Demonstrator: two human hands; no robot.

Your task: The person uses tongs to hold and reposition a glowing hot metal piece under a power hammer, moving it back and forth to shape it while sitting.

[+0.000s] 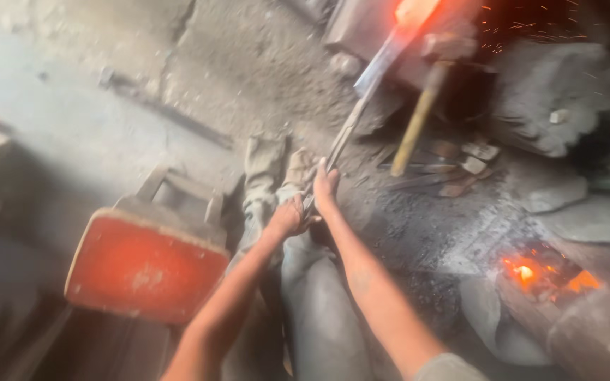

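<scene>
Both my hands grip the handles of long metal tongs (351,123) that reach up and right. My left hand (289,215) holds the lower end, and my right hand (325,187) is wrapped round them just above. The jaws hold a flat metal bar whose tip glows orange-hot (414,10) on an anvil block (361,28) at the top. A hammer with a wooden handle (418,116) and a grey head (450,46) is over the glowing tip, sparks flying to the right; whoever swings it is out of view.
A red-topped stool or box (142,264) stands at the left beside my legs in grey trousers (312,296). Glowing coals (531,271) burn in a forge at the lower right. Metal scraps (460,166) lie on the ashy floor near a large grey stone (555,99).
</scene>
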